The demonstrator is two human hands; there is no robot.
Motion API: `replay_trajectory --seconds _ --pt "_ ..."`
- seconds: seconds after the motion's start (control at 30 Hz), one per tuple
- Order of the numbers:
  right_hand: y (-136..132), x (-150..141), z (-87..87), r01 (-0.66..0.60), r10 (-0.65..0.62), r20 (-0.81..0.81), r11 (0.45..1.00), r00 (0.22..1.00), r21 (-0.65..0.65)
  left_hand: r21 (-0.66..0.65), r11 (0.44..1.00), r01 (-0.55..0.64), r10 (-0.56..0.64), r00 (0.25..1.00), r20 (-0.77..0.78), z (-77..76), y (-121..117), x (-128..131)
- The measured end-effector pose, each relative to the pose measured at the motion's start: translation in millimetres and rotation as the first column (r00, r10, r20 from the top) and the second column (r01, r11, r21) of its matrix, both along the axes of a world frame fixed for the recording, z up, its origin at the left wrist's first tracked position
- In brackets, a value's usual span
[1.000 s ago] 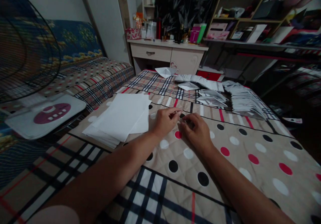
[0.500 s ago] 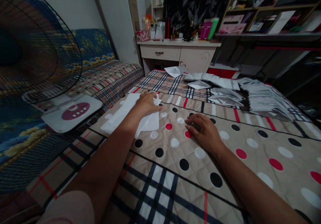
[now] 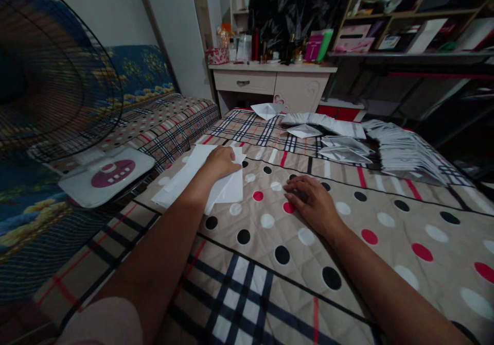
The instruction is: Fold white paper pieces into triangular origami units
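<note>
White sheets of paper (image 3: 231, 190) lie in a loose, uneven stack on the bedspread (image 3: 270, 242), left of centre. Over the upper right of this stack is my left hand (image 3: 222, 162), its fingers curled in toward the thumb at a sheet's edge; its fingertips are partly hidden. My right hand (image 3: 311, 195) rests on the dotted cloth, palm down, fingers loosely stretched and holding nothing. Beyond it lie folded white paper pieces (image 3: 345, 150), and a long row of the same kind (image 3: 409, 152) stands packed together at the right.
An electric fan (image 3: 62, 77) with a white base (image 3: 83, 185) stands close on the left. Past the bed is a white dresser (image 3: 247, 81) carrying bottles and boxes. Shelves (image 3: 412, 13) fill the back right. Another folded paper (image 3: 267, 110) lies near the bed's far edge.
My left hand has drawn its fingers and thumb closer together over the paper stack. My right hand stays on the bedspread. The view has shifted very slightly.
</note>
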State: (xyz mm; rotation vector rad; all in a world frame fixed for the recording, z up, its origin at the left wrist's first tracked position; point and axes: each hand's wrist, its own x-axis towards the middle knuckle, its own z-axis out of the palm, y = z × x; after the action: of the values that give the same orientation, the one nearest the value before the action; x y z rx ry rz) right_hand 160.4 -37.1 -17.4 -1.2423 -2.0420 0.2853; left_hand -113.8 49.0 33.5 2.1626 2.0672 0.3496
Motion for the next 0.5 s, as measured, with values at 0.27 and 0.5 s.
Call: replay_trajectory --seconds 0.27,0.5 --pt "-0.4 0.3 -0.1 0.000 0.000 -0.012 1.000 1.000 -0.001 -0.045 0.999 0.002 0.004 0.992 0.129 8.0 2.7 -8.3" --pt "0.8 -0.2 -0.3 -0.014 0.014 -0.025 1.000 1.000 -0.009 -0.161 0.986 -0.047 0.084 0.970 0.230 15.2 5.7 -19.3"
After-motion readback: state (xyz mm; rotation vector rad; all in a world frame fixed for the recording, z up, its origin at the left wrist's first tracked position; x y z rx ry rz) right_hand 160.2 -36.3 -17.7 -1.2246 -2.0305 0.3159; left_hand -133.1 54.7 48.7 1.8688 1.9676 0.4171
